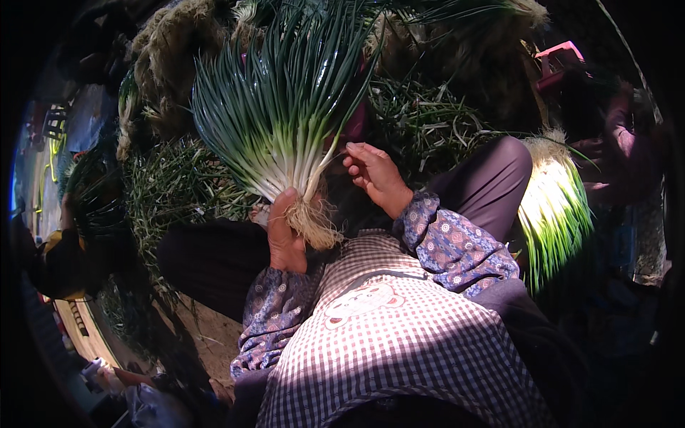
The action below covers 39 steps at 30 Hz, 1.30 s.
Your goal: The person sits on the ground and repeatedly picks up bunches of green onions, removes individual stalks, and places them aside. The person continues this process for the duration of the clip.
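Note:
My left hand (285, 230) grips a fanned bunch of green onions (289, 112) just above its roots. The pale, stringy roots (316, 222) hang towards my lap, and the dark green leaves spread away from me. One yellowish outer stalk (324, 163) stands a little apart on the bunch's right side. My right hand (377, 174) is close beside that stalk, fingers curled and thumb near the forefinger. Whether a thin strand lies between those fingertips is too small to tell. Below both hands is my checked apron (369, 321), partly in bright sun.
Stripped leaves (176, 187) cover the ground at left, with another heap of leaf scraps (428, 123) at right. A sunlit green onion bunch (554, 208) lies beside my right knee (503, 166). More rooted bunches (171, 48) are piled ahead. A pink plastic object (559, 61) stands far right, near another person's sleeve (621, 131).

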Tool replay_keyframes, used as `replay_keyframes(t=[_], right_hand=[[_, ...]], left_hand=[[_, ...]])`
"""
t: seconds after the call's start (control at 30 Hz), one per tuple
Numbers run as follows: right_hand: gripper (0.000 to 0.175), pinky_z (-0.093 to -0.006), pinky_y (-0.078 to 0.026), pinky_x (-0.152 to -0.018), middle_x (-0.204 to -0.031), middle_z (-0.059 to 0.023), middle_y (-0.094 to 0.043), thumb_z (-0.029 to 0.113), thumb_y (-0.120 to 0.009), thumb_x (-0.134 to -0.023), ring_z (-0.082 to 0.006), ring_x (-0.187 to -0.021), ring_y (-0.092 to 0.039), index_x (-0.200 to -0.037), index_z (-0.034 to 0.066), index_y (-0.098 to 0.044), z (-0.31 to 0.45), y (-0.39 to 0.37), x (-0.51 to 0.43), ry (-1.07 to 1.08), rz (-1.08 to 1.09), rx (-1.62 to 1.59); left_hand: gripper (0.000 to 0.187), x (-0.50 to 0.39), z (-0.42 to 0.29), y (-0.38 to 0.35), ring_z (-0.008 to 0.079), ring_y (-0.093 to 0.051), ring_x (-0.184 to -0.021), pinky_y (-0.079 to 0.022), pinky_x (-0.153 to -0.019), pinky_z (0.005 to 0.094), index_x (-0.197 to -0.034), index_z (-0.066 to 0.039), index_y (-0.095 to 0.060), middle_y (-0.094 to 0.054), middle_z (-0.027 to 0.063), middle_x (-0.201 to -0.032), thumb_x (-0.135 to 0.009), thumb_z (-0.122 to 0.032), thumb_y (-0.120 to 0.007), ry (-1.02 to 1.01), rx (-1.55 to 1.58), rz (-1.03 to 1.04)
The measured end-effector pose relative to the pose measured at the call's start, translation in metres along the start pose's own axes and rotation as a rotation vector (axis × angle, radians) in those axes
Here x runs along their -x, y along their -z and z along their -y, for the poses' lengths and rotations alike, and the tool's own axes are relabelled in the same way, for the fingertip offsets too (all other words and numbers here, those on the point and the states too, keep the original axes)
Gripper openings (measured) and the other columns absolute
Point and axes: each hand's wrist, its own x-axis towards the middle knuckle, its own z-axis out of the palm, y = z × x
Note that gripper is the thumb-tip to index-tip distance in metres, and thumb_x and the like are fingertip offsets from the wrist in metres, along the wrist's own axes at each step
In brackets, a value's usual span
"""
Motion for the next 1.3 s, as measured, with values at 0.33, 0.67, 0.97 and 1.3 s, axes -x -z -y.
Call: replay_keyframes(t=[0.33,0.67,0.97,1.3], right_hand=[[0.016,-0.0216,-0.041,-0.046,-0.068,-0.0004,-0.059,0.018,-0.061,-0.087,-0.007,-0.054,-0.052,-0.087,0.0033,-0.067,-0.053,0.077,0.037,-0.456,-0.208,0.4],[0.062,-0.0227,-0.046,-0.058,-0.094,-0.0034,-0.062,0.042,-0.067,-0.09,-0.009,-0.074,-0.058,-0.131,-0.0005,-0.049,-0.007,0.016,0.033,0.159,0.204,0.608],[0.02,-0.0182,-0.037,-0.045,-0.062,0.0042,-0.057,0.021,-0.065,-0.094,-0.0011,-0.053,-0.049,-0.084,0.0043,-0.064,0.017,-0.037,0.051,0.15,0.318,0.825],[0.055,-0.0323,-0.054,-0.063,-0.104,-0.018,-0.059,0.018,-0.072,-0.084,-0.0237,-0.072,-0.064,-0.131,0.0003,-0.05,0.047,0.032,0.085,0.274,0.256,1.912]], left_hand=[[0.045,-0.007,-0.002,-0.001,0.0235,-0.068,-0.086,-0.059,-0.076,0.0355,-0.123,0.001,-0.056,-0.068,0.0147,-0.106,-0.087,-0.024,-0.067,0.016,0.092,-0.011],[0.053,0.004,-0.007,0.003,0.0208,-0.066,-0.095,-0.055,-0.081,0.0324,-0.127,0.004,-0.053,-0.065,0.0141,-0.111,-0.083,-0.021,-0.069,-0.118,-0.156,0.102],[0.056,0.001,-0.005,0.009,0.0172,-0.061,-0.098,-0.048,-0.087,0.0296,-0.128,0.003,-0.049,-0.061,0.01,-0.113,-0.078,-0.009,-0.07,-0.159,-0.236,0.073],[0.05,-0.011,0.0,0.02,0.0226,-0.068,-0.091,-0.058,-0.08,0.0346,-0.124,0.004,-0.054,-0.066,0.0149,-0.107,-0.086,-0.023,-0.071,-0.03,0.094,0.064]])
